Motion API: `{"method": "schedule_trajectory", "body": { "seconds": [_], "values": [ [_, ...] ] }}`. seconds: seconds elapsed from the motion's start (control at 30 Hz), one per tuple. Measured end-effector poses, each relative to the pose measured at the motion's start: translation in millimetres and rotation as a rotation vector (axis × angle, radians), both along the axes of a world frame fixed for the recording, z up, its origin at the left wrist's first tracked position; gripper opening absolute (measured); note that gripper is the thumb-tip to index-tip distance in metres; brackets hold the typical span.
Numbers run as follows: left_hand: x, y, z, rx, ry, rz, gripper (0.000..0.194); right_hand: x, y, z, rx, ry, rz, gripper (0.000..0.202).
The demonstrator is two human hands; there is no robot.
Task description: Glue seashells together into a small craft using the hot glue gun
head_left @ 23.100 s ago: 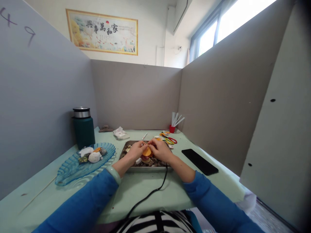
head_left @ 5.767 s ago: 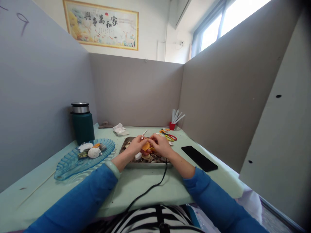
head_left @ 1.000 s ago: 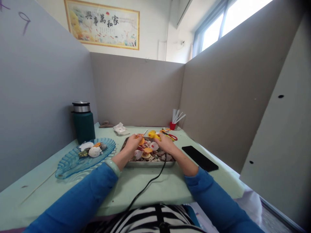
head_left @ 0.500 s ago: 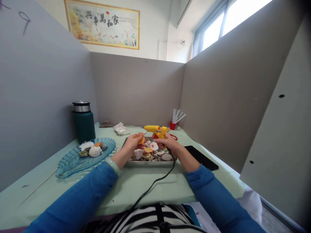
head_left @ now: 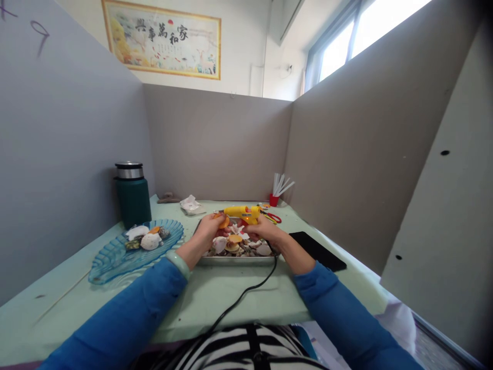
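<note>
My left hand (head_left: 210,230) is closed on an orange seashell (head_left: 224,222), held above the left side of a metal tray (head_left: 234,261). The tray is filled with many seashells (head_left: 232,245) in white, brown and orange. In my right hand (head_left: 267,229) is a yellow glue gun (head_left: 242,213), its body level and its nozzle pointing left, over the held shell. A small orange light glows on the gun. Its black cord (head_left: 246,290) runs down over the table edge toward my lap. The nozzle tip is partly hidden near my left fingers.
On the left, a blue scalloped plate (head_left: 110,262) bears several shells; a dark green bottle (head_left: 133,200) stands behind it. White glue sticks (head_left: 281,184) rise from a red cup (head_left: 273,200). Red-handled scissors (head_left: 274,218), a black flat pad (head_left: 318,250) and crumpled tissue (head_left: 191,204) lie around the tray.
The glue gun has moved left and slightly down, bringing its nozzle over the orange shell. My right hand went left with it; my left hand has hardly moved.
</note>
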State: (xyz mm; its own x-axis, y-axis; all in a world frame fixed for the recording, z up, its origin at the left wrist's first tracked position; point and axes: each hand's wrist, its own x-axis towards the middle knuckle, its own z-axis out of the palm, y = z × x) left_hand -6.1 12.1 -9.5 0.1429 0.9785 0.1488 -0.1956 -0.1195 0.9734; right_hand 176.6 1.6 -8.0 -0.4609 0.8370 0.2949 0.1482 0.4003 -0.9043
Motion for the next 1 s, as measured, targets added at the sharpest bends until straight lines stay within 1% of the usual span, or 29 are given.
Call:
{"method": "schedule_trajectory", "body": {
  "seconds": [0.23,0.53,0.77,1.0],
  "values": [
    [0.0,0.8,-0.8,-0.012,-0.012,-0.007,0.007,-1.3,0.5,-0.4,0.017,0.007,-0.002,0.018],
    [0.4,-2.5,2.7,-0.007,-0.008,0.019,0.005,-1.3,-0.5,0.6,0.02,0.009,-0.019,0.019],
    [-0.3,0.1,-0.3,0.015,-0.004,0.029,0.005,-2.2,-1.2,0.7,0.017,-0.004,-0.045,0.02],
    [1.0,-3.0,3.9,0.007,-0.018,0.1,0.008,-3.0,-0.9,1.4,0.017,0.019,-0.062,0.021]
  ]
}}
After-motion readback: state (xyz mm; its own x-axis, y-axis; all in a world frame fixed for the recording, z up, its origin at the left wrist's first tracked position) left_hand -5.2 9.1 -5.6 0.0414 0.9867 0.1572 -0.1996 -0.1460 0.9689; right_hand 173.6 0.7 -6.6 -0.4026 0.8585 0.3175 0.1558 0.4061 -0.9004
